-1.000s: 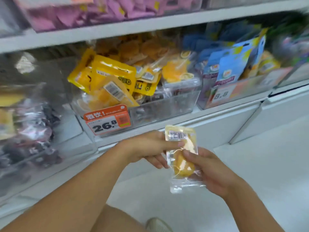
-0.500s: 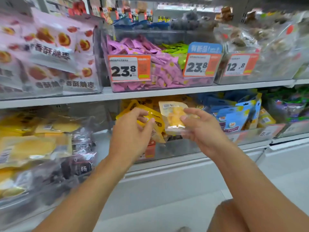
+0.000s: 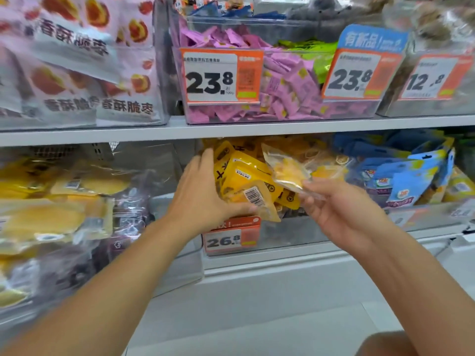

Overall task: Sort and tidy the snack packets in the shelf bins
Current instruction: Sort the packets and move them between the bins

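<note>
My right hand [image 3: 336, 209] pinches the lower corner of a clear packet of yellow dried fruit [image 3: 288, 169] and holds it over the clear bin [image 3: 290, 232] on the lower shelf. That bin is full of yellow snack packets [image 3: 244, 176] and carries a 26.8 price tag [image 3: 231, 237]. My left hand [image 3: 203, 196] reaches into the bin's left side; its fingers lie over the yellow packets and its thumb presses under a packet with a barcode [image 3: 253, 197].
To the right stands a bin of blue packets [image 3: 408, 181]. At the left are clear bins of yellow and dark packets [image 3: 61, 201]. The upper shelf [image 3: 231, 128] holds pink packets [image 3: 282, 80], green packets and big pink bags [image 3: 77, 62]. White floor lies below.
Both hands rose from in front of the shelf base up to the yellow bin. My left hand let go of the clear packet and went into the bin; the view tilted upward.
</note>
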The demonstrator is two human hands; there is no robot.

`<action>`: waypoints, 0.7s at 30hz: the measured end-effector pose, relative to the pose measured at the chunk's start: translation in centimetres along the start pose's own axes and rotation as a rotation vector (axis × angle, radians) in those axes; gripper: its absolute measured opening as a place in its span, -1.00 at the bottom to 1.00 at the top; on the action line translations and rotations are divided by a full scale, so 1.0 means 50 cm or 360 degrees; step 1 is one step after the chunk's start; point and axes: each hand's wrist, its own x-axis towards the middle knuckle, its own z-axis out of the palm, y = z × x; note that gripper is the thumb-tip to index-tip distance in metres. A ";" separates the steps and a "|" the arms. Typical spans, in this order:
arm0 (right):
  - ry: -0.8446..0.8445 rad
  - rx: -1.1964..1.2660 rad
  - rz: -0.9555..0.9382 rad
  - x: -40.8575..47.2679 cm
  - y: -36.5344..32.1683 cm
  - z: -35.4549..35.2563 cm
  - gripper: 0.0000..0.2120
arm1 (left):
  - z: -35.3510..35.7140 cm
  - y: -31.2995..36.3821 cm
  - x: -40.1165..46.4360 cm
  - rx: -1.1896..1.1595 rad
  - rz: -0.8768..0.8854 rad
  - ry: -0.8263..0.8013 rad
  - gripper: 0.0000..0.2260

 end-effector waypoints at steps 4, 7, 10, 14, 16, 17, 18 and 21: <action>-0.0143 -0.0302 0.0007 -0.034 0.019 0.005 -0.89 | 0.003 0.013 0.020 0.0117 -0.0032 0.0063 0.00; -0.0061 -0.0514 -0.0115 -0.023 0.029 0.029 -0.90 | -0.005 0.017 0.025 0.0004 -0.0108 0.0047 -0.09; -0.0029 -0.0559 -0.0117 -0.009 0.036 0.050 -0.71 | -0.013 0.012 0.026 -0.0073 -0.0097 0.0002 -0.31; 0.0060 -0.0956 -0.0129 -0.006 0.047 0.049 -0.65 | -0.015 0.013 0.017 0.0017 0.0079 -0.0075 -0.43; -0.0020 -0.1108 -0.0094 -0.008 0.052 0.049 -0.68 | -0.005 0.025 0.012 0.0248 0.0170 -0.0025 -0.57; -0.0072 -0.1108 -0.0079 -0.008 0.054 0.049 -0.69 | -0.002 0.031 0.010 0.0297 0.0200 0.0031 -0.58; -0.0114 -0.1059 -0.0088 -0.010 0.055 0.050 -0.69 | -0.001 0.032 0.010 0.0293 0.0225 0.0068 -0.58; -0.0204 -0.0906 -0.0131 -0.016 0.054 0.046 -0.69 | -0.004 0.021 0.010 0.0110 0.0276 0.0095 -0.59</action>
